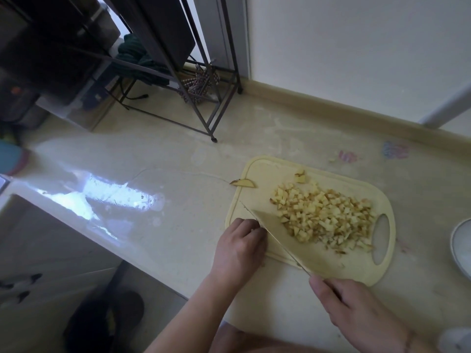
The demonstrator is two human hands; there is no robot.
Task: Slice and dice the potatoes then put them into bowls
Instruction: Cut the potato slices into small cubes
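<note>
- A glossy, pale stone bench (153, 200) is seen carrying everything.
- A cream plastic cutting board (267, 174), rounded with a handle slot, lies near the bench's right edge.
- Small diced potatoes (321, 215) are heaped mid-board, right of the blade.
- A broad knife (283, 238) is gripped by the right hand (356, 309).
- The left hand (239, 243), fingers curled, rests against the blade's left side; whether anything is pinched cannot be told.
- A white bowl (458, 245) sits at the right edge.

- A home kitchen.
- A pale glossy counter (153, 200) runs along a white wall (356, 47).
- A cutting board (267, 169) carries diced potato (323, 215).
- A dark metal rack (204, 72) stands in the corner.
</note>
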